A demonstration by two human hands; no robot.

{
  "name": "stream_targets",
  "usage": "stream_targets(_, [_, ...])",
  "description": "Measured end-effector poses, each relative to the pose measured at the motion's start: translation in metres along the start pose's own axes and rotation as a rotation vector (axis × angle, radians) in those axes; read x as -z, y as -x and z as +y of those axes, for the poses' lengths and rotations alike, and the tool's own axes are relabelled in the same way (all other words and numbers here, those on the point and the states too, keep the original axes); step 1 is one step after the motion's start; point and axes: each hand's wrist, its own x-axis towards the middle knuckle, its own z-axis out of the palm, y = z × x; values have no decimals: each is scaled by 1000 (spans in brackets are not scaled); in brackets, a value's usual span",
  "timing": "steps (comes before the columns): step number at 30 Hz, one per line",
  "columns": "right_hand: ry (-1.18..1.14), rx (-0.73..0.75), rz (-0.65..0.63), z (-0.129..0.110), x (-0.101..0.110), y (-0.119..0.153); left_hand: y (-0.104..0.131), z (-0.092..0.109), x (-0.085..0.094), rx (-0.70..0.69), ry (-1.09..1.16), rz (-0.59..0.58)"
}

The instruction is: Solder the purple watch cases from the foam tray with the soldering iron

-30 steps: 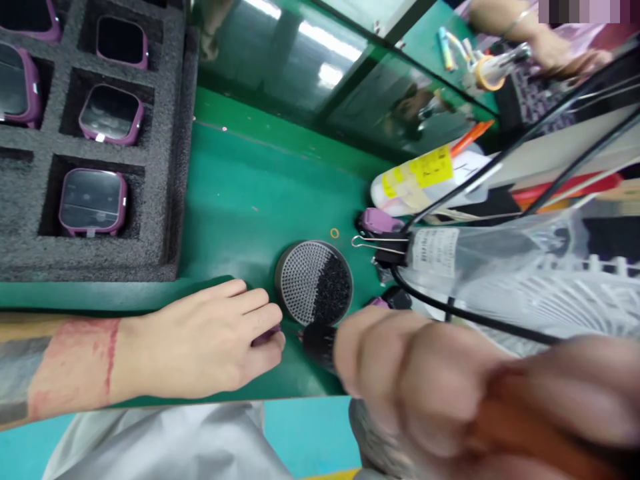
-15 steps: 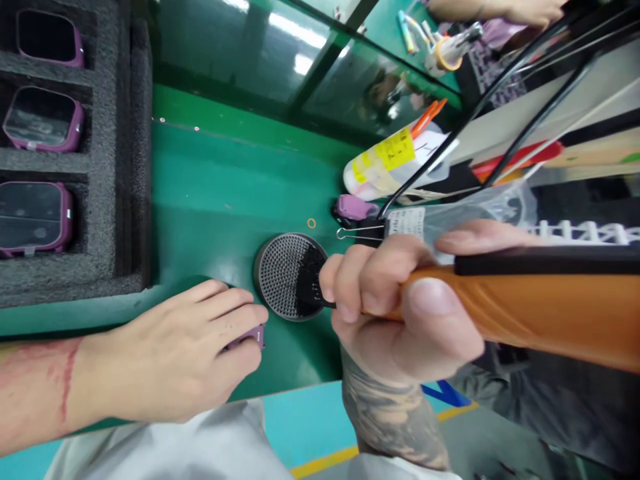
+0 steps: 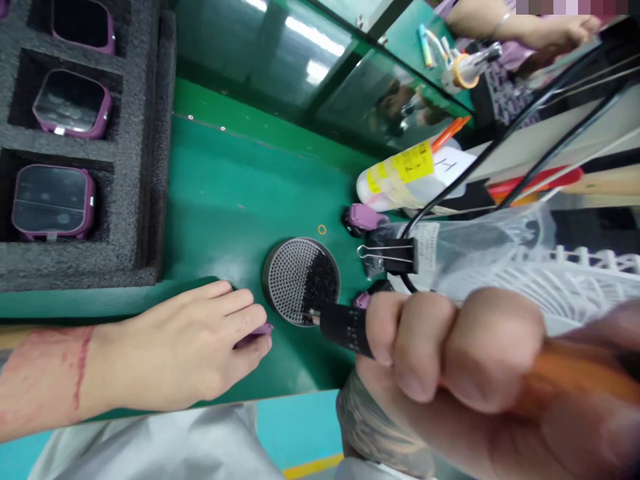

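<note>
My right hand (image 3: 450,360) is wrapped round an orange and black electric screwdriver (image 3: 345,327). Its metal tip sits at the lower right edge of a round perforated screw tray (image 3: 285,280). Small black screws (image 3: 321,280) stand packed in the tray's right part; the left holes show bare. My left hand (image 3: 200,347) lies on the green table, its thumb and fingers closed on a small purple watch case (image 3: 253,335), mostly hidden beneath them. The back of the screwdriver is blurred and runs out of view at lower right.
A grey foam tray (image 3: 145,220) at the left holds several purple watches (image 3: 53,200). Right of the screw tray lie a purple watch part (image 3: 367,217), a binder clip (image 3: 400,255), a white bottle (image 3: 395,177) and black cables. Another person's hand (image 3: 565,33) is at the top right.
My right hand has brought the screwdriver lower and closer to the camera, and its tip now shows at the screw tray. The left hand stays on the watch case. The view has shifted slightly.
</note>
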Motion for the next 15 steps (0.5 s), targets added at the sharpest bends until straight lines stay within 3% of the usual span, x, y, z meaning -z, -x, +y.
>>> stream_targets(10, [69,-74,-121,-5,-21,31,-2,1,3,6,8,-5])
stream_targets(15, [63,-97,-114,-7,-15,36,-4,0,2,12,21,-7])
